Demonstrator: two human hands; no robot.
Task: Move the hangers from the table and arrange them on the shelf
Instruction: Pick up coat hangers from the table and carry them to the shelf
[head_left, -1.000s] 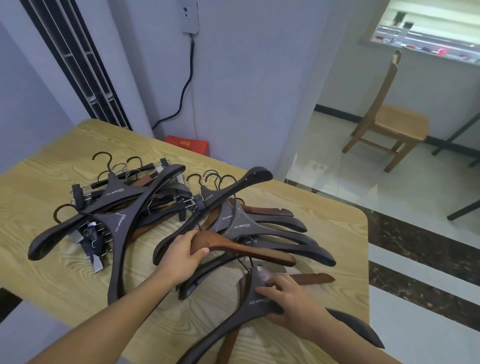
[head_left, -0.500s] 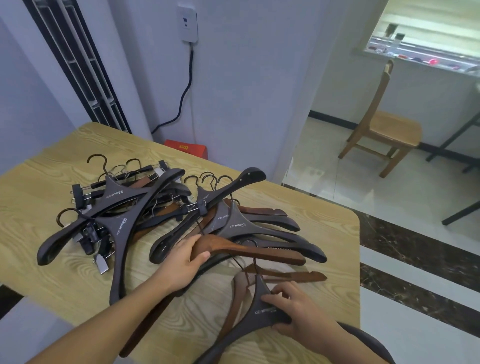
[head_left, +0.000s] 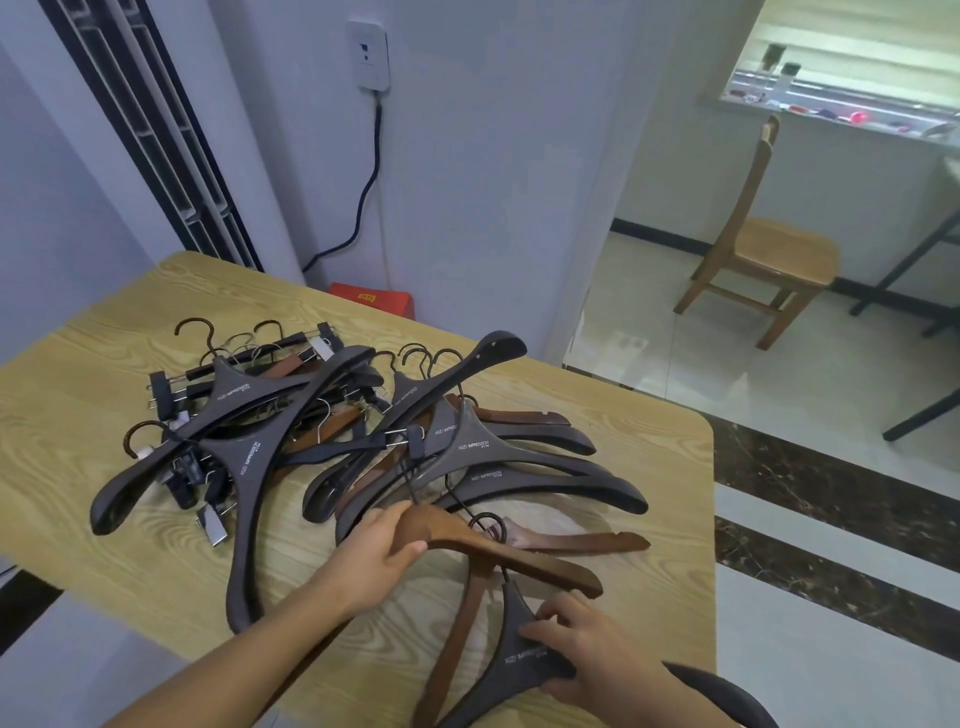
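The left hand (head_left: 382, 551) grips the end of a brown hanger (head_left: 498, 553), fingers curled round it, near the worktop's (head_left: 78, 395) front edge. The right hand (head_left: 592, 654) pinches the neck of a dark hanger (head_left: 514, 660) at the front right corner. The remaining hangers (head_left: 291, 431) lie piled mid-worktop.

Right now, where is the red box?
In the head view, the red box sits on the floor behind the table's far edge, against the wall, below the black cable.
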